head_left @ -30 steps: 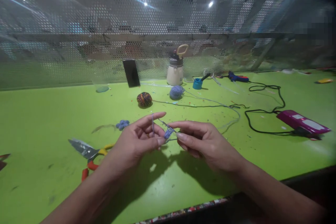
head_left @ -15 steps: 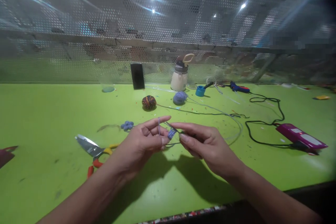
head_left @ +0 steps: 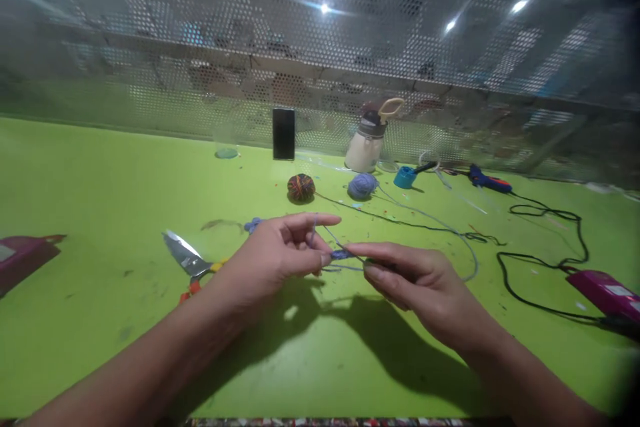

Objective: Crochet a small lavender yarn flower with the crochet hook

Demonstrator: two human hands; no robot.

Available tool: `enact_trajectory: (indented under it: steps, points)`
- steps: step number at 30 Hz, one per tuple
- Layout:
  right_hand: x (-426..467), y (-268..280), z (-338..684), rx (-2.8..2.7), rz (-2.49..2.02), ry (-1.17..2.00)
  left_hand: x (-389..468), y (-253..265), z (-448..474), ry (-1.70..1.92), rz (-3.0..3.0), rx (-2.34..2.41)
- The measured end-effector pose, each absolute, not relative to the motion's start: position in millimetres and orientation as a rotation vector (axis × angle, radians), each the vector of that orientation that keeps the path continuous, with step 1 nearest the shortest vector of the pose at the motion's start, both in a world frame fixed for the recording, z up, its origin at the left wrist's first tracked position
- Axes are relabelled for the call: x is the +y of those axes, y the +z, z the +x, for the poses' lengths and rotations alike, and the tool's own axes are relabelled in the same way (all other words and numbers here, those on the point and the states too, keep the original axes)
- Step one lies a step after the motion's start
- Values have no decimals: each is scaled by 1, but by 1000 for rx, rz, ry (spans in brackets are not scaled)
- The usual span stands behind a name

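The left hand (head_left: 283, 250) is pinched shut at the thumb, its tip pressed on the near end of a small blue-violet crocheted piece (head_left: 342, 255); the index finger stretches out above, apart from the thumb, with a strand of yarn (head_left: 315, 221) passing over it and slanting down toward the piece. The right hand (head_left: 420, 275) is closed in a grip, thumb and index finger clamped on a slim tool (head_left: 357, 255) whose far end meets the piece; its other fingers are curled beneath. The piece sits between the two hands, raised above the green tabletop (head_left: 125, 180), and its stitches are too small to make out. Beyond the hands lie a lavender yarn ball (head_left: 363, 186) and, to its left, a dark multicoloured ball (head_left: 301, 187). Scissors (head_left: 186, 255) lie beside the left forearm, their handles partly hidden, and a blue crocheted flower (head_left: 253, 224) shows just behind the left hand.
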State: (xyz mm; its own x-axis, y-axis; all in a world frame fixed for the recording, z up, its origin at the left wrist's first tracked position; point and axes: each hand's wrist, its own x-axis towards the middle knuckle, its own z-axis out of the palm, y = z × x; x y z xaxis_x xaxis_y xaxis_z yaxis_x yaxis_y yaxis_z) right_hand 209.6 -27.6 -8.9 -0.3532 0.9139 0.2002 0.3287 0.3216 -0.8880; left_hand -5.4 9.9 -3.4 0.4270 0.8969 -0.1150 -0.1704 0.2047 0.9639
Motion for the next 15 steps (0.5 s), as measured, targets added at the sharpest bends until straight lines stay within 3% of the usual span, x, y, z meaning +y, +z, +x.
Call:
enact_trajectory:
  steps: [15]
  points:
    - [-31, -4, 230, -2363, -1023, 503, -1, 1, 1, 844, 1309, 955]
